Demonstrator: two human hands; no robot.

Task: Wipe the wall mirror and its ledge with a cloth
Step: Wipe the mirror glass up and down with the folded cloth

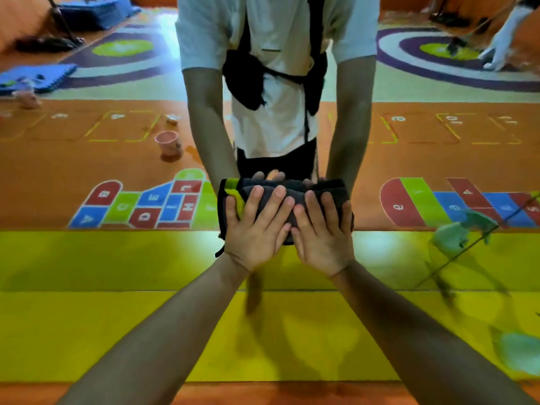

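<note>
The wall mirror (pixel 117 159) fills the upper part of the view and reflects me, leaning in with both arms stretched out. A folded dark grey cloth (pixel 292 191) with a yellow-green edge lies flat against the glass at centre. My left hand (pixel 257 226) and my right hand (pixel 321 229) press on it side by side with straight fingers. Below the glass runs the yellow ledge (pixel 146 331). The hands cover the cloth's lower half.
A blurred green plant sprig (pixel 520 355) reaches over the ledge at the right, doubled in the glass. The mirror reflects an orange play floor with hopscotch shapes, a pink cup (pixel 168 144), blue mats and another person far right. An orange strip borders the ledge's near edge.
</note>
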